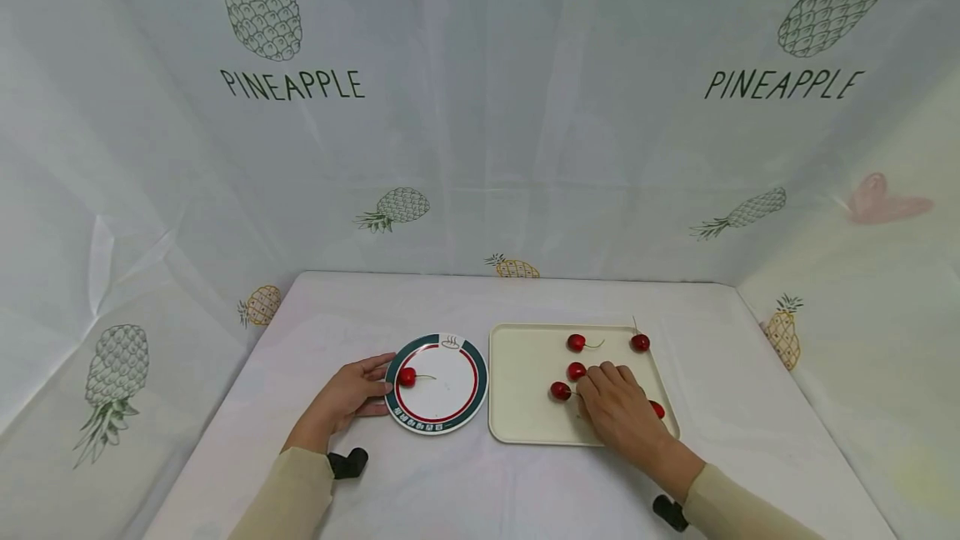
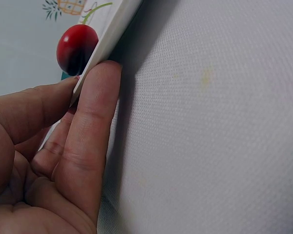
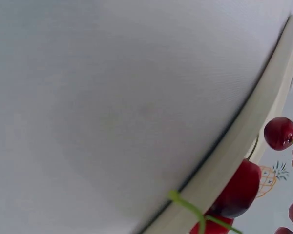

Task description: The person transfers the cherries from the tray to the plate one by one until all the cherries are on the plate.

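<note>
Resting on the white table (image 1: 525,482) at about 8 o'clock from the scene's centre, the left hand (image 1: 347,397) lies against the left rim of the round plate (image 1: 450,407), which has a green outer band and a red inner ring. The left wrist view shows its fingers (image 2: 90,131) nearly straight and close together, the thumb on top of the rim and a fingertip under the edge, lightly pinching the plate. One cherry (image 1: 407,377) sits on the plate at its 9 o'clock side, stem pointing toward 3 o'clock, just beside the fingertips. Immediately right of the plate, near it but apart, lies a cream rectangular tray (image 1: 525,423). On the tray: a stemmed cherry (image 1: 576,342) at 12 o'clock, another cherry (image 1: 640,342) at 1 o'clock near the far right corner, a third cherry (image 1: 576,371) at centre, a fourth cherry (image 1: 560,391) just below it, and a partly hidden cherry (image 1: 657,409) at 4 o'clock under the wrist side of the hand. The right hand (image 1: 618,411) rests palm down over the tray's lower right half, fingers bent gently, fingertips touching or just beside the two central cherries; whether they grip a cherry or a stem cannot be told. The right wrist view shows only the tray edge, cherries and fingertip ends.
</note>
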`<state>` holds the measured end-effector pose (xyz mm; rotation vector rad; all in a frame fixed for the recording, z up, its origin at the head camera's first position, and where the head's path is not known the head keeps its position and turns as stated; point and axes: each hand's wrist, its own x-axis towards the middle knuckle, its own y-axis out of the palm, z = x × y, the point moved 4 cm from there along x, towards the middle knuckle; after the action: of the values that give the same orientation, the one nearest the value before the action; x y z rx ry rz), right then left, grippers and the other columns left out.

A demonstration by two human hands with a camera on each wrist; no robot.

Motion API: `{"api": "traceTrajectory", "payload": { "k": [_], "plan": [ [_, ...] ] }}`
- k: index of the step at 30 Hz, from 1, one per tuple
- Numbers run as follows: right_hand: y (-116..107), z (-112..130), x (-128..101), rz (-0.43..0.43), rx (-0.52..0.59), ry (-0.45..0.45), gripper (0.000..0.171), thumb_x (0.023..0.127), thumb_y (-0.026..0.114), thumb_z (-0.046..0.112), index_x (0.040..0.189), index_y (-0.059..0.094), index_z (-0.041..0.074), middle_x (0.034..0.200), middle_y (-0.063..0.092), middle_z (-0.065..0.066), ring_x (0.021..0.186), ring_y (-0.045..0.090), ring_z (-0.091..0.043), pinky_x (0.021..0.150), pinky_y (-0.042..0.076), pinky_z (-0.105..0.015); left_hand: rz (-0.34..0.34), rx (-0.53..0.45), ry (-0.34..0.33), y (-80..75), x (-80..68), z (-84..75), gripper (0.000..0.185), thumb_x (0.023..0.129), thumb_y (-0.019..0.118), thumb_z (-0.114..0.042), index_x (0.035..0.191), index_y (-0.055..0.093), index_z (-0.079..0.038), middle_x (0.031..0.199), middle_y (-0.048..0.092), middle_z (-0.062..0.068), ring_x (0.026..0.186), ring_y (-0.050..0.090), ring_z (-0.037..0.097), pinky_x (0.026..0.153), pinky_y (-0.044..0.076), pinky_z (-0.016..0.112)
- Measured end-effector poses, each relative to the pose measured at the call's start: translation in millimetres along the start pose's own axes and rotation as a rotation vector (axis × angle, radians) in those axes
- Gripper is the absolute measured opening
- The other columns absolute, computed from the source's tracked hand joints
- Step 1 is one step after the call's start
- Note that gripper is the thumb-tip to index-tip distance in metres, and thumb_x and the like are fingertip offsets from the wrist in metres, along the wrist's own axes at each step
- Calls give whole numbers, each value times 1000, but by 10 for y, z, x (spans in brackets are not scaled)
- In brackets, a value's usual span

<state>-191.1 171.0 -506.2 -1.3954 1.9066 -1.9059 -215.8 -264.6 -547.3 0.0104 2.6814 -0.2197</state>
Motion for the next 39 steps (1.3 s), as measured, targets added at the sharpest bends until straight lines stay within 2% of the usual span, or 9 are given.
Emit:
{"api": "traceTrajectory", "payload": {
  "k": [15,22,28,35,39],
  "plan": [
    [-3,116,304,-50,-9,-55,41,112,25,24,85,51,9,78,43,-3,76,37,-22,68,32,-32,-6,9,0,-1,-23,-23,61,99,67,1,155,54,-18,157,51,23,93,76,23,81,67,40],
    [22,189,454,-20,-3,-66,24,106,46,21,85,49,10,79,40,-3,77,34,-21,70,26,-31,0,3,2,8,-24,-29,60,100,67,1,155,54,-17,157,50,24,93,76,23,81,67,40],
    [54,234,613,-18,13,-65,28,109,39,22,86,50,10,79,40,-2,78,33,-21,71,26,-31,0,-15,-4,3,-18,-26,60,99,68,2,154,56,-19,156,53,22,93,77,24,82,67,41],
    [123,346,815,26,35,-40,18,102,60,19,87,54,11,79,46,-2,77,39,-21,69,30,-32,14,-19,4,4,-16,-35,60,99,67,3,154,56,-17,154,53,24,92,76,24,81,67,41],
    [157,447,939,77,27,-29,17,102,63,21,90,56,12,82,49,-2,81,42,-21,73,35,-32,9,-21,-4,-1,-1,-32,60,99,67,2,154,56,-17,156,52,23,93,76,24,81,67,41]
  ]
}}
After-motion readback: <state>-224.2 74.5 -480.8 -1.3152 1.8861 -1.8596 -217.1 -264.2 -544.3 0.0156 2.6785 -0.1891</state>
